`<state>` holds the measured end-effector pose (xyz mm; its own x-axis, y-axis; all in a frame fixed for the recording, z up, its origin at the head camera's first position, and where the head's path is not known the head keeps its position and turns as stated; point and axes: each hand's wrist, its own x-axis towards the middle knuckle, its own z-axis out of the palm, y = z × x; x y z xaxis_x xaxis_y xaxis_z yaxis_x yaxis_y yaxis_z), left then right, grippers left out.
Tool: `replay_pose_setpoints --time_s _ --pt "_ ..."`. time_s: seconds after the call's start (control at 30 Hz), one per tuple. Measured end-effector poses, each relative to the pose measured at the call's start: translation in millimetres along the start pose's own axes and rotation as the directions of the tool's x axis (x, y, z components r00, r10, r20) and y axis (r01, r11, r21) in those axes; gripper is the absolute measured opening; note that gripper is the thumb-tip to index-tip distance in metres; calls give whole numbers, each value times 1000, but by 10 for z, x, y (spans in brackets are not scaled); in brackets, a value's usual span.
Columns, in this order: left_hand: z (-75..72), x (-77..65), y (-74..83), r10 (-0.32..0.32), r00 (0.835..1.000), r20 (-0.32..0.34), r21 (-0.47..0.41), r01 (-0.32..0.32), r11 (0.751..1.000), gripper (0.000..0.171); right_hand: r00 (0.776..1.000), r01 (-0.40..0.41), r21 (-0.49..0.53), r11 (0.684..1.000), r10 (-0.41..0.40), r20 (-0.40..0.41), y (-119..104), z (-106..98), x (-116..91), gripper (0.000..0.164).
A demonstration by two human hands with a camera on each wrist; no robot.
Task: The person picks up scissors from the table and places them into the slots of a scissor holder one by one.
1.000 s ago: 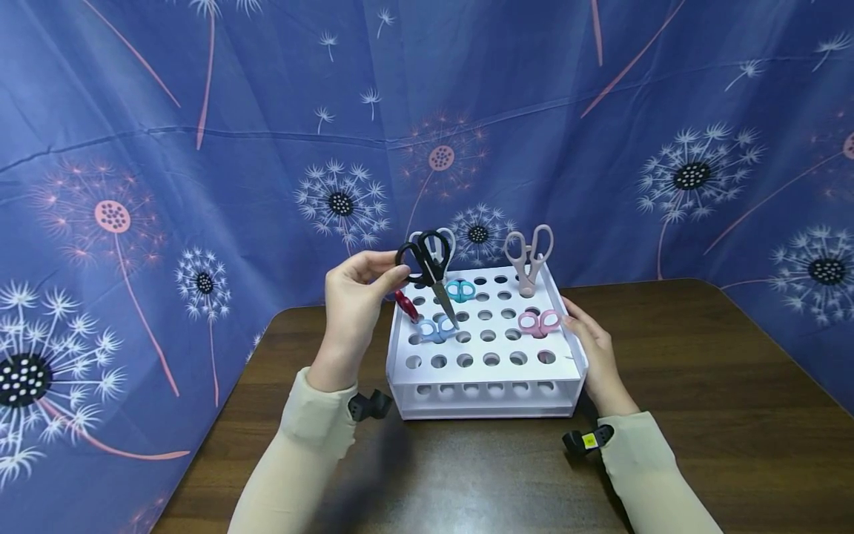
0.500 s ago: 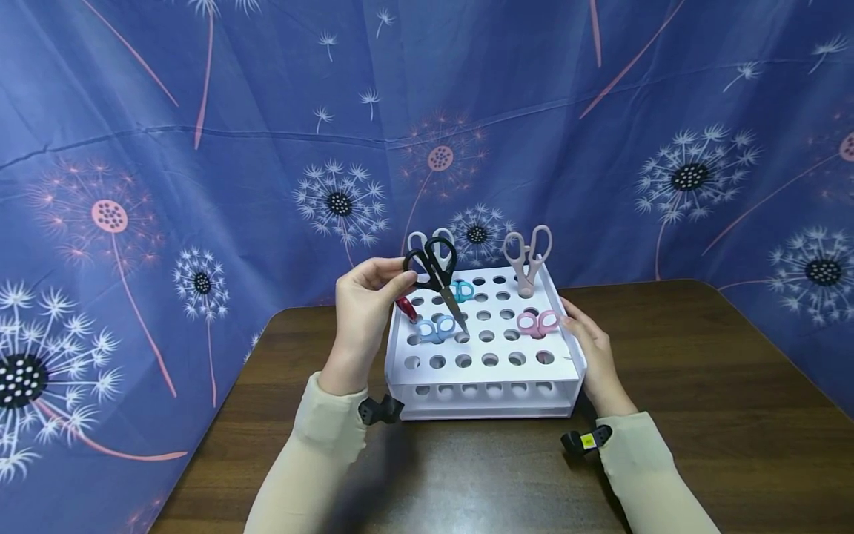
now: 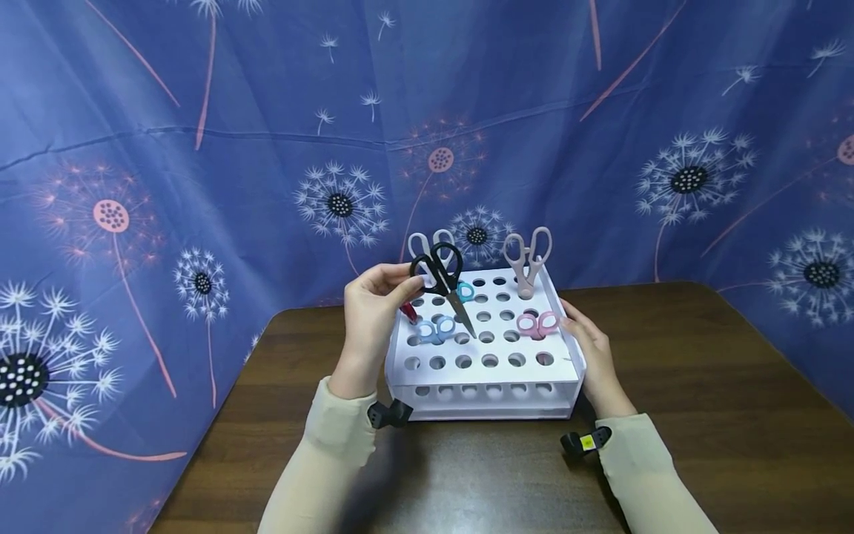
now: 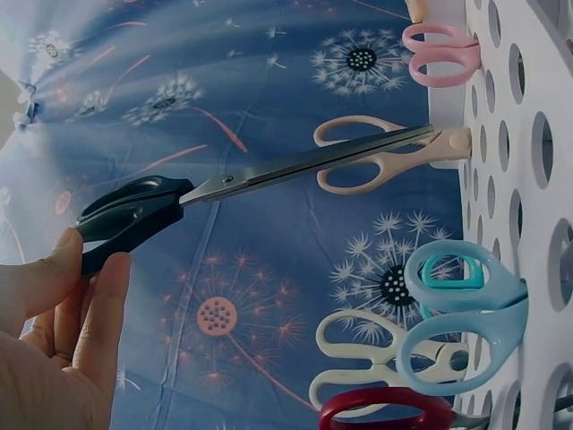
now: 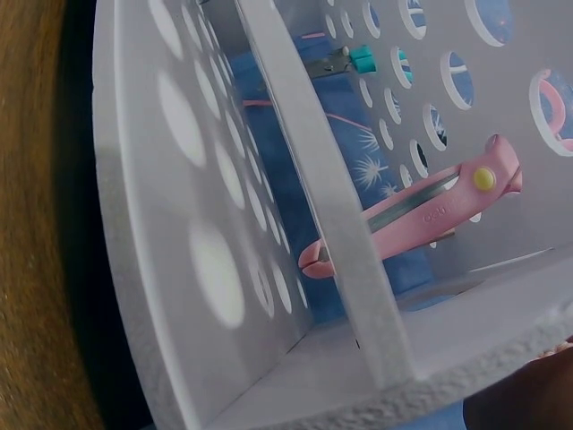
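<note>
My left hand (image 3: 373, 311) pinches the handle of a pair of black-handled scissors (image 4: 286, 172) between thumb and fingers. Their blades are closed and slant down to the right, with the tip over the holes of a white rack (image 3: 494, 373). At the rack's right side, my right hand (image 3: 597, 360) holds the edge, thumb near the top. Pink scissors (image 3: 537, 323) stand in a hole close to that thumb. Light blue scissors (image 3: 437, 329) sit at the left, just below the held pair. White scissors (image 4: 380, 354) at the back left are partly hidden behind it.
Beige scissors (image 3: 527, 280) stand upright at the rack's back right. Teal scissors (image 3: 465, 291) and red-handled scissors (image 3: 408, 312) are on its left half. The rack stands on a brown wooden table (image 3: 480, 475), before a blue dandelion-print cloth (image 3: 547, 163).
My left hand has moved right and slightly down with the black scissors, carrying the tip across the rack from left of centre towards the middle. The right hand stays at the rack's side.
</note>
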<state>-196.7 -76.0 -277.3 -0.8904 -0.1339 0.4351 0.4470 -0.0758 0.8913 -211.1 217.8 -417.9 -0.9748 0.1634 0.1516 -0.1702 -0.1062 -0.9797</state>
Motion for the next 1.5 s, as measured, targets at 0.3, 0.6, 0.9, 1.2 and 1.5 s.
replay_pose_setpoints --time_s 0.3,0.6,0.9,1.2,1.5 --pt "46 -43 -116 -18 1000 9 -33 19 999 22 1000 6 -1 1000 -6 8 7 -3 7 51" --pt "110 -104 -197 -22 998 51 13 22 1000 21 1000 11 -22 1000 -11 7 0 -4 5 51" --pt "166 -129 -272 -6 995 97 94 -4 996 16 1000 28 5 1000 -28 13 -14 3 9 50" --pt "251 -164 -325 -7 993 119 166 -13 986 17 1000 27 9 1000 -27 -4 -24 -14 11 50" --pt "292 -236 -432 -90 990 109 180 69 981 18 1000 11 10 1000 -11 3 -12 -8 -3 51"
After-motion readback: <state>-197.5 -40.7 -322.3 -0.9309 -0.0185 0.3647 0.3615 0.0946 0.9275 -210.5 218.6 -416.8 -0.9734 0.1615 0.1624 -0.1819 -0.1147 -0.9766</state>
